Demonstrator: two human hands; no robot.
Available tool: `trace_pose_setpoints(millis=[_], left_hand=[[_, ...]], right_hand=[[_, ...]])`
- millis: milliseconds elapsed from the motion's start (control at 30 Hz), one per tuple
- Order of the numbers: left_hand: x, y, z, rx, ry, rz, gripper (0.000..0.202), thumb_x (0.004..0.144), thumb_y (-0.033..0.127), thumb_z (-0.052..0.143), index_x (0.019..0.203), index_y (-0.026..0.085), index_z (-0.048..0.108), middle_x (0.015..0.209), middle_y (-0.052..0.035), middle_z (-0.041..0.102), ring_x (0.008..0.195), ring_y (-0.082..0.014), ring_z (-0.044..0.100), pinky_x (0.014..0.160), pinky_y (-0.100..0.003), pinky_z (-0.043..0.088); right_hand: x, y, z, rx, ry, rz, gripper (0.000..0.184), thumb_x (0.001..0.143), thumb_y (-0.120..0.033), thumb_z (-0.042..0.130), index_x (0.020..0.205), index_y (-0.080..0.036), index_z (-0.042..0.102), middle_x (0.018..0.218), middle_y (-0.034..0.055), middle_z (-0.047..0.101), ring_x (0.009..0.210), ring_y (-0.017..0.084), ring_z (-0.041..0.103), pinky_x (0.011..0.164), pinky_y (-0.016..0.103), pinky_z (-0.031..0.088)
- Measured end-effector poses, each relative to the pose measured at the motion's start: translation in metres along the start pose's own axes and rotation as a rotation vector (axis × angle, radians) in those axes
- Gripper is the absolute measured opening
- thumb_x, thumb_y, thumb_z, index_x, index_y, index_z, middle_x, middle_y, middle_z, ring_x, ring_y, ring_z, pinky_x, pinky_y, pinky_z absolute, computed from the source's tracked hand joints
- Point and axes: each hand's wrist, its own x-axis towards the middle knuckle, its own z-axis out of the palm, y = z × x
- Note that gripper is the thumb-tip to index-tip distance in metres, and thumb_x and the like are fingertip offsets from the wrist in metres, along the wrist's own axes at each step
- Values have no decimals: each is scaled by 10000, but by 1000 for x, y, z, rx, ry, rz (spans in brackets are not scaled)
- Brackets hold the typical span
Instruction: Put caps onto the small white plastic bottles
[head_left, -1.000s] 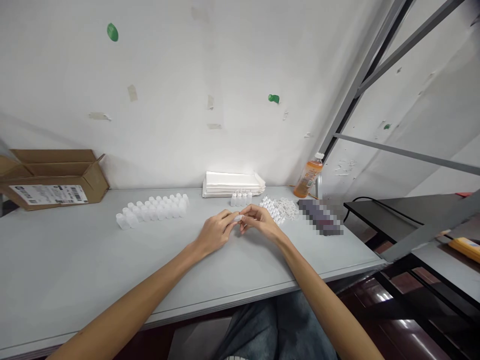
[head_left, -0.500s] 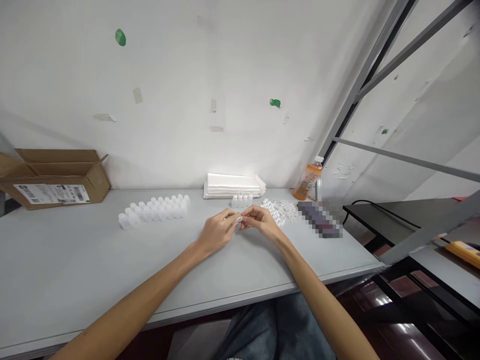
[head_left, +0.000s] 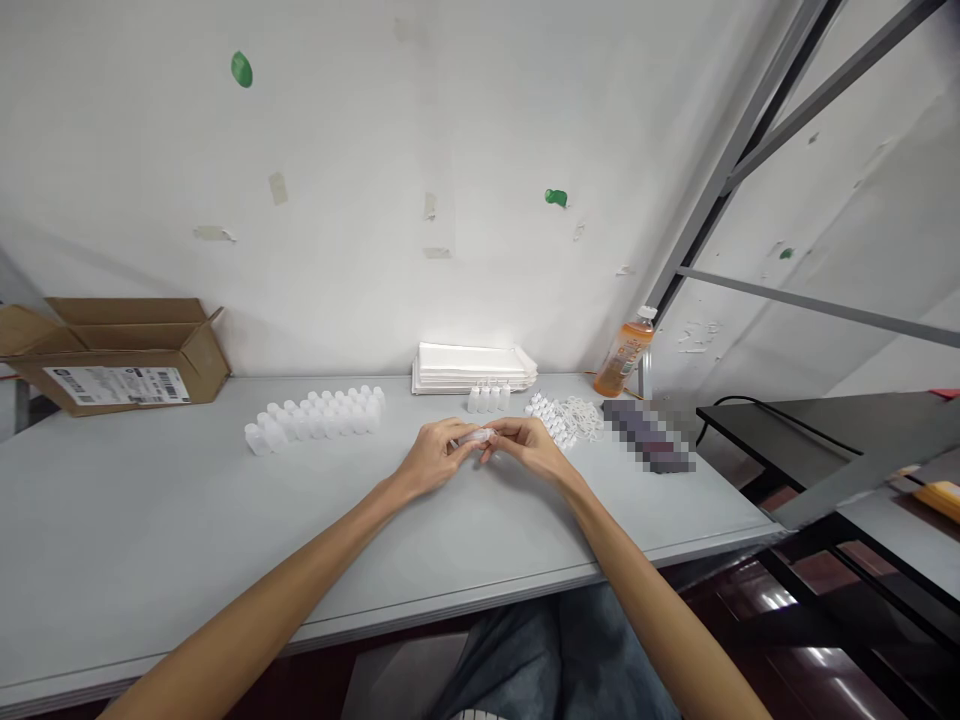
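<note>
Above the middle of the table, a small translucent white bottle (head_left: 474, 437) lies sideways between my hands. My left hand (head_left: 433, 458) is closed around its body. At the bottle's right end, the fingers of my right hand (head_left: 531, 446) pinch its top; any small part there is hidden by the fingertips. Just behind my hands stand several small bottles (head_left: 489, 399) with narrow tops. Beside my right hand lie a group of small white caps (head_left: 550, 416) and a heap of thin white pieces (head_left: 582, 419). To the left, several translucent bottles (head_left: 315, 416) stand upright in rows.
A stack of flat white packages (head_left: 472, 368) rests against the wall. An open cardboard box (head_left: 127, 355) sits at the back left. At the right are an orange drink bottle (head_left: 625, 352), a pixelated dark object (head_left: 649, 437) and a metal frame (head_left: 705, 235).
The bottle between my hands shows more plainly now, turned sideways, with my right fingers at its end. The whole view has shifted slightly.
</note>
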Motion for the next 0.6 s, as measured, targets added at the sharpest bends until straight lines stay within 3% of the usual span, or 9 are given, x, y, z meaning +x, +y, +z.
trace_pose_setpoints(millis=[600], left_hand=[[-2, -1, 1, 259, 69, 356, 273, 956, 200, 447, 1125, 182, 661, 924, -53, 658, 710, -123, 598, 640, -240, 482]], right_hand=[[-1, -3, -1, 155, 29, 19, 322, 755, -418, 744, 917, -146, 684, 811, 59, 699, 721, 175, 672, 776, 370, 540]])
